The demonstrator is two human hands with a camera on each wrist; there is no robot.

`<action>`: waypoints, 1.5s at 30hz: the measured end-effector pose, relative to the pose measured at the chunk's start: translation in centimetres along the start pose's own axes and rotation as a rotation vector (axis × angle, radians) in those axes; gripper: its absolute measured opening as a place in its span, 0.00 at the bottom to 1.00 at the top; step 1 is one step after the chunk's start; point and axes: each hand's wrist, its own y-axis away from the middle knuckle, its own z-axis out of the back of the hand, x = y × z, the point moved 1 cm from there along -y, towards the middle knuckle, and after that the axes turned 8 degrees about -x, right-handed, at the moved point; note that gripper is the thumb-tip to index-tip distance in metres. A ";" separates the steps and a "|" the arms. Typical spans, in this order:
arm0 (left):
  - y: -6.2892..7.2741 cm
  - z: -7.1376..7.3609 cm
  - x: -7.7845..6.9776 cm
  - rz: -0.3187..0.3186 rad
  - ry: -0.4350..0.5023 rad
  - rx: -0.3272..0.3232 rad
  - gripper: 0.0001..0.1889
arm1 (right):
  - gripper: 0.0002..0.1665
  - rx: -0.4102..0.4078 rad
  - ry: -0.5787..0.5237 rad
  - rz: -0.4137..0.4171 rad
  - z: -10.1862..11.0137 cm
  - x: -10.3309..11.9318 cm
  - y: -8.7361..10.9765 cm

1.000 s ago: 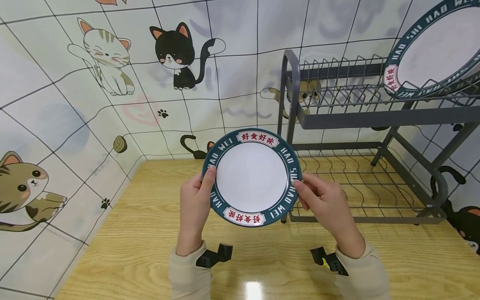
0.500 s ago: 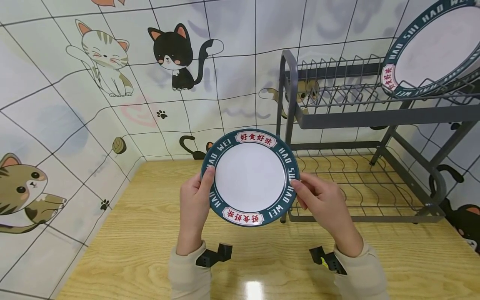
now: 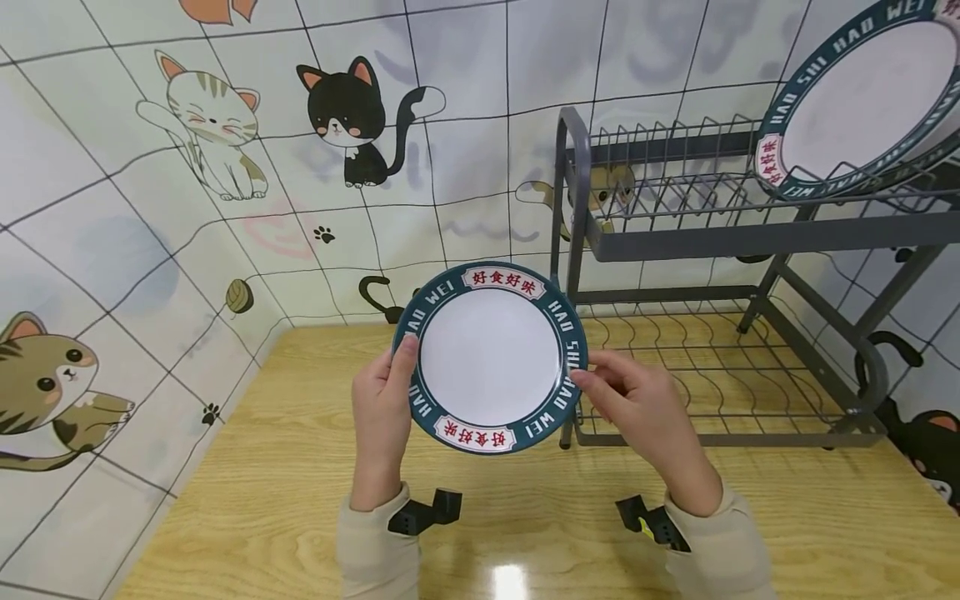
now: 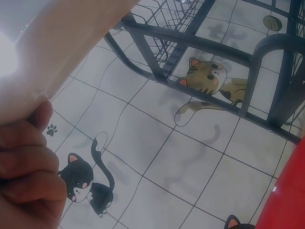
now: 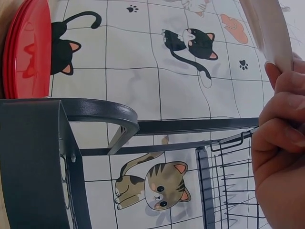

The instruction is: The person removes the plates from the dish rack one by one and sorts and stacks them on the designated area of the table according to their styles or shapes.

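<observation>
A round white plate (image 3: 489,357) with a dark green rim, white lettering and red characters is held up off the table, its face tilted toward me in the head view. My left hand (image 3: 381,417) grips its left edge, thumb on the rim and fingers behind. On the opposite edge, my right hand (image 3: 648,408) pinches the rim between thumb and forefinger. Both wrist views show curled fingers at the plate's pale underside, seen as a band (image 4: 62,57) in the left wrist view.
A grey two-tier dish rack (image 3: 731,237) stands at the right. On its upper tier leans a matching plate (image 3: 862,100). Red stacked dishes (image 5: 31,52) show in the right wrist view. Cat-patterned tiled walls (image 3: 480,150) bound the wooden table (image 3: 255,500).
Both hands and the plate have shifted slightly left in the head view, with the grip unchanged. The rack and wall sit a little lower in view, as the camera has tilted slightly.
</observation>
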 end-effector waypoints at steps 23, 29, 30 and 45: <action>-0.3 2.0 2.3 0.122 0.162 -0.293 0.20 | 0.14 -0.133 -0.033 -0.143 2.7 -1.6 0.6; -0.5 2.4 4.0 0.192 0.124 -0.453 0.22 | 0.12 -0.306 -0.059 -0.068 4.2 -1.2 0.1; -0.5 2.6 4.2 0.203 0.131 -0.472 0.22 | 0.12 -0.332 -0.061 -0.051 4.3 -1.2 0.0; -0.4 3.2 6.0 0.280 0.141 -0.516 0.22 | 0.19 -0.611 0.077 0.064 7.9 -1.3 -3.8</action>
